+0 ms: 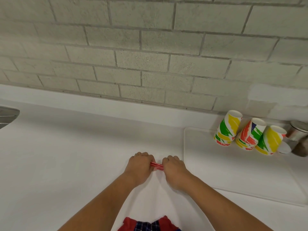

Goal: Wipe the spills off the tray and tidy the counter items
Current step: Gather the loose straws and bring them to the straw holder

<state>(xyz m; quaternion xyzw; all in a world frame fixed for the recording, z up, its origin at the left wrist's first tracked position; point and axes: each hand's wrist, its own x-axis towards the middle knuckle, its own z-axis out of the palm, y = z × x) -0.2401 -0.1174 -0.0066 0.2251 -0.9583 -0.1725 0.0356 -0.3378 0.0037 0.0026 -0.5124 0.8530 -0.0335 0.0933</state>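
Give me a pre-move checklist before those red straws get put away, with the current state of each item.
1. Straws bunched together between both hands: ok.
2. Left hand closed on one end: ok.
3. Right hand closed on the other end: ok.
4. Straw count complete, none stray on the counter: cannot tell, hands hide the ends.
5. Tray free of spills: ok as far as visible, surface looks clean.
6. Cups stacked upside down on the tray's far side: ok.
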